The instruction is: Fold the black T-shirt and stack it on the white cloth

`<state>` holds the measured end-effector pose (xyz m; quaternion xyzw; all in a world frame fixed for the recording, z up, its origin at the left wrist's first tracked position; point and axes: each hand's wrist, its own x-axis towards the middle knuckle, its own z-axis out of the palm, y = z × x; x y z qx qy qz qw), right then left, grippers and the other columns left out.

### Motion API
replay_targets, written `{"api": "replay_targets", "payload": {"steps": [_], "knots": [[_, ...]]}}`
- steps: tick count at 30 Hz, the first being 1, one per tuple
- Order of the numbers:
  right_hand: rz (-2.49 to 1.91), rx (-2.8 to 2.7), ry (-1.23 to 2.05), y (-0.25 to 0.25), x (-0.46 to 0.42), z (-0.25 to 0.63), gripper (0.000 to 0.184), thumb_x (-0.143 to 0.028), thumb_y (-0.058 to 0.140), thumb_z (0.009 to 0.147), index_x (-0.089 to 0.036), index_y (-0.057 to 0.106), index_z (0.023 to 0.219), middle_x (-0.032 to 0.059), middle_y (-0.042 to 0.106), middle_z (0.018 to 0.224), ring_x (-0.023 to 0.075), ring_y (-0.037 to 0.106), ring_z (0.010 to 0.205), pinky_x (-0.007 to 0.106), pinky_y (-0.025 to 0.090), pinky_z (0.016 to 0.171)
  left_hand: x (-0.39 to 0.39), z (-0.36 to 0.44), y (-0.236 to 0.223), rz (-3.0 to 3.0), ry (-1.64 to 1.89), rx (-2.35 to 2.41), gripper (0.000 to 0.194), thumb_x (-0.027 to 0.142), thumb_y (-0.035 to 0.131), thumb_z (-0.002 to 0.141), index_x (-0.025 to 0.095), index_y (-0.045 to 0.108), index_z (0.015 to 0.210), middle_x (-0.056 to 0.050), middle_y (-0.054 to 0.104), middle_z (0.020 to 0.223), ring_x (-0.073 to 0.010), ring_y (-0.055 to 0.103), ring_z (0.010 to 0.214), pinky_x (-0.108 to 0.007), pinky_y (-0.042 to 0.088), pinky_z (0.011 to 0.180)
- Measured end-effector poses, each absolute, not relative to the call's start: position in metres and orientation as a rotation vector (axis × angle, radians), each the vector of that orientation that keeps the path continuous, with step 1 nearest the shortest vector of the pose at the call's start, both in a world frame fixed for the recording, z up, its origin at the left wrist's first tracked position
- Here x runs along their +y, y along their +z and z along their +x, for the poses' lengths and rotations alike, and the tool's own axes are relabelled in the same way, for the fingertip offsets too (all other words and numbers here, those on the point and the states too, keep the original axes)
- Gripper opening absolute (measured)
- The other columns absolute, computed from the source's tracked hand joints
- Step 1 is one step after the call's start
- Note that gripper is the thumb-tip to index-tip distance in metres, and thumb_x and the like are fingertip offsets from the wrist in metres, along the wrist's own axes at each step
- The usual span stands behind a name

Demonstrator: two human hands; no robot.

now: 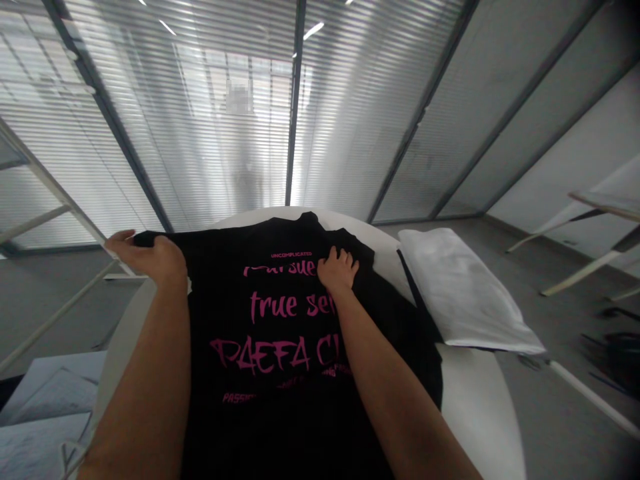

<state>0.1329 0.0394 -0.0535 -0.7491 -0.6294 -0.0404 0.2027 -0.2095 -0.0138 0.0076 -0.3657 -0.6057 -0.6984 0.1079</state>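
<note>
Left hand's fingers [120, 240] lie pressed together over the top left edge of the shirt, thumb hidden, so whether they pinch the cloth cannot be told. Right hand's fingers [340, 259] are spread and resting down on the upper right of the shirt, not pinching. The left hand [147, 257] is at the shirt's outer edge and the right hand [337, 270] is on its surface, with both forearms reaching over it from the near side. Hands are at work smoothing or positioning the cloth, going by how they lie. The black T-shirt [265, 427] lies on a round white table [475, 393], print side up, with its top edge near the far rim. It looks bunched and uneven along the top, and a fold hides part of the pink print [280, 307]. A folded white cloth [465, 290] lies just beside it on the right, overhanging the table edge. Papers [50, 400] are at lower left. Behind are slatted blinds [360, 100] on a glass wall, with a blurred figure [245, 180] beyond.
</note>
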Motion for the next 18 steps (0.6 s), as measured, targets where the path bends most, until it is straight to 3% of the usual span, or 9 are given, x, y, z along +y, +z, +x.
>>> {"api": "replay_targets", "payload": {"steps": [1,4,8,12,15,18], "knots": [[-2.095,-1.759,-0.108,-0.053,0.039,0.133,0.058,-0.035,0.041,0.088,-0.013,0.042,0.142,0.0182,0.042,0.144,0.0343,0.032,0.135,0.057,0.017,0.109,-0.013,-0.198,0.012,-0.996,-2.031,-1.702,0.041,0.002,0.046,0.061,0.018,0.04,0.098,-0.004,0.046,0.1,-0.0169,0.048,0.098,-0.039,0.041,0.095],[-2.099,-1.764,-0.104,-0.051,0.038,0.132,0.057,-0.034,0.039,0.089,-0.012,0.041,0.142,0.0186,0.041,0.145,0.0342,0.031,0.135,0.057,0.016,0.109,-0.008,-0.17,0.021,-1.582,-2.048,-1.721,0.045,0.009,0.052,0.058,0.018,0.052,0.102,-0.001,0.054,0.091,-0.0137,0.055,0.075,-0.029,0.05,0.07],[-2.109,-1.764,-0.09,-0.051,0.038,0.132,0.057,-0.033,0.039,0.089,-0.013,0.041,0.142,0.0187,0.04,0.145,0.0335,0.03,0.136,0.056,0.015,0.11,-0.001,-0.162,0.018,-1.862,-2.006,-2.11,0.035,0.023,0.052,0.067,0.022,0.06,0.101,-0.002,0.06,0.093,-0.0126,0.058,0.061,-0.025,0.048,0.05],[-2.1,-1.763,-0.086,-0.051,0.039,0.132,0.057,-0.034,0.04,0.089,-0.012,0.041,0.142,0.0187,0.041,0.145,0.0339,0.031,0.135,0.057,0.016,0.11,0.004,-0.174,0.002,-1.728,-1.343,-2.547,0.027,0.031,0.049,0.076,0.021,0.068,0.094,-0.005,0.067,0.083,-0.021,0.064,0.079,-0.034,0.053,0.072],[-2.098,-1.764,-0.087,-0.05,0.039,0.132,0.057,-0.033,0.04,0.089,-0.012,0.041,0.142,0.0192,0.041,0.145,0.034,0.031,0.135,0.057,0.015,0.11,0.006,-0.173,-0.013,-1.852,-0.873,-2.554,0.035,0.034,0.047,0.08,0.023,0.071,0.104,-0.009,0.07,0.104,-0.0276,0.062,0.104,-0.042,0.046,0.094],[-2.111,-1.769,-0.073,-0.05,0.039,0.132,0.058,-0.034,0.041,0.089,-0.012,0.041,0.143,0.0195,0.04,0.145,0.0338,0.031,0.135,0.057,0.016,0.11,0.008,-0.162,-0.024,-1.95,-0.536,-2.535,0.045,0.04,0.047,0.081,0.027,0.067,0.119,-0.011,0.06,0.129,-0.0343,0.051,0.123,-0.051,0.039,0.101]]}}
